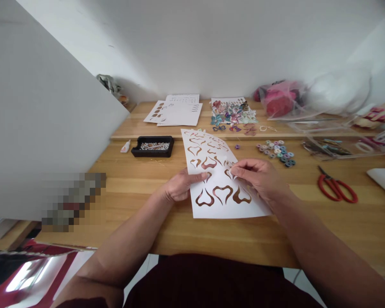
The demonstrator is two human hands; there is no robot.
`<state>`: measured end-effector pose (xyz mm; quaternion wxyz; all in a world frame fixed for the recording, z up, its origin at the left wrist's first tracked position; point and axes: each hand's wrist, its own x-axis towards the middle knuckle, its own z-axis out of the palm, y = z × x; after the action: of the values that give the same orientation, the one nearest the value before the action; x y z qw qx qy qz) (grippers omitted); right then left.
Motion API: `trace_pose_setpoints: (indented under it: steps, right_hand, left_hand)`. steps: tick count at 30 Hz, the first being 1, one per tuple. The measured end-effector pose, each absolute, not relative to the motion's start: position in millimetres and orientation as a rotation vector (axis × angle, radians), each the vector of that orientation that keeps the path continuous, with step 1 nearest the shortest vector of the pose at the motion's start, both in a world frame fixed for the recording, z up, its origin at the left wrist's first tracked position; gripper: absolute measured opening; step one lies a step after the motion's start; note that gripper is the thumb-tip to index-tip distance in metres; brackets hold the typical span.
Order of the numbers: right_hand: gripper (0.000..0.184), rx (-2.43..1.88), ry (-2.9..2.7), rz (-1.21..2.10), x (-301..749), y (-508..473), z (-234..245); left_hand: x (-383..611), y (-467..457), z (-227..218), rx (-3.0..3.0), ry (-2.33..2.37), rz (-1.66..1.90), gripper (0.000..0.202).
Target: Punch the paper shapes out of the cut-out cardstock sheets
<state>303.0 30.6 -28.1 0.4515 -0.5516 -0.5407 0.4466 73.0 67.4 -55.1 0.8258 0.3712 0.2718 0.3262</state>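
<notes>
A white sheet (pixel 218 205) with several heart-shaped cutouts lies on the wooden table (pixel 141 222) in front of me. My left hand (pixel 179 186) grips the sheet's left edge, thumb on top and fingers curled under. My right hand (pixel 259 177) rests over the sheet's right side, fingertips pinched on a small white cut-out piece (pixel 231 174) that is lifting from the sheet.
Red scissors (pixel 336 188) lie at the right. A black tray of beads (pixel 152 146) and a small glue bottle (pixel 125 146) sit at the left. Small coloured rings (pixel 277 152), finished paper bows (pixel 232 113), more sheets (pixel 176 112) and plastic bags (pixel 285 100) line the back.
</notes>
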Motion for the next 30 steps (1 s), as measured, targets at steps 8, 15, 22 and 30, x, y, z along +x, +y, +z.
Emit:
trace_pose_setpoints:
  steps: [8,15,22,30]
  right_hand:
    - [0.022,-1.278,-1.253,1.062,319,42,-33]
    - [0.019,-1.505,-1.267,0.675,364,51,-22]
    - [0.021,-1.952,-1.415,0.388,379,53,-22]
    - [0.019,-2.035,-1.606,0.412,379,62,-44]
  left_hand:
    - [73,63,-56,0.843,0.59,0.567,0.039]
    - [60,76,-49,0.763,0.663,0.827,0.033]
    - [59,87,-40,0.709,0.714,1.173,0.043]
    - [62,88,-43,0.668,0.739,1.189,0.047]
